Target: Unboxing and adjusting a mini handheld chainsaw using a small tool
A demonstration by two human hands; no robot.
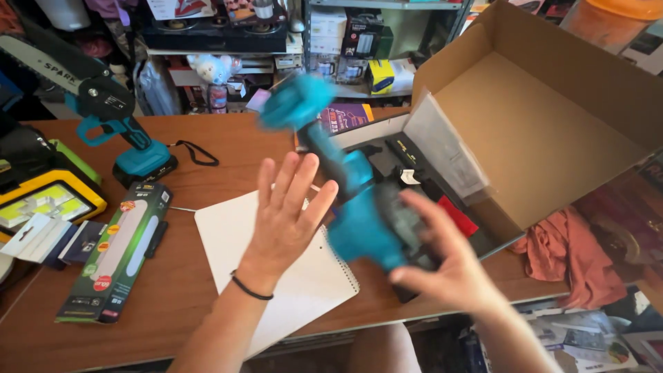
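Head view: blurred teal-and-black power tool [356, 207].

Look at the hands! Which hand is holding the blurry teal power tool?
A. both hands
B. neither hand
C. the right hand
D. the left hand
C: the right hand grips the base of the teal power tool, while the left hand is spread open beside it, palm toward it.

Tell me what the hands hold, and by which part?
The right hand holds the blurred teal power tool by its dark base; the left hand is open, holding nothing.
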